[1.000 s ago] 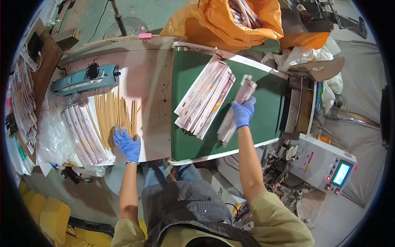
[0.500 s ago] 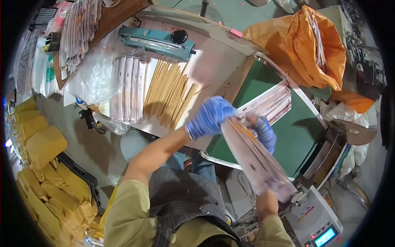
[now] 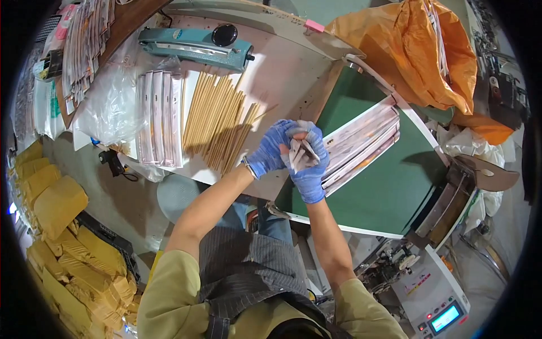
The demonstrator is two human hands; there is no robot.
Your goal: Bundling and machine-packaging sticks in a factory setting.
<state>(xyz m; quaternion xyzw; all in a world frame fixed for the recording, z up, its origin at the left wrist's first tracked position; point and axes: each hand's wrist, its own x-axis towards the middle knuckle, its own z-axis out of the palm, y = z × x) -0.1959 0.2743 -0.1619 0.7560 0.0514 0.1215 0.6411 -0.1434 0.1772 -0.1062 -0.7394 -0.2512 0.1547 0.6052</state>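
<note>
Left hand (image 3: 267,153) and right hand (image 3: 310,183), both gloved, closed together round a bundle (image 3: 304,157) of packets, seen end-on, above the near edge of the green belt (image 3: 389,192). More packets (image 3: 364,141) lie slanted on the belt, just right of the hands. Sticks (image 3: 212,116) spread on the table (image 3: 276,73), left. Blue sealer (image 3: 192,50) behind them. Orange bag (image 3: 389,45) past the belt's far edge.

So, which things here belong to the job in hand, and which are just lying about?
Likely the job:
pale bundle between left hand and right hand
printed packets on green surface
thin tan sticks

Probably lying about:
pink block
yellow packages
black corded object
</note>
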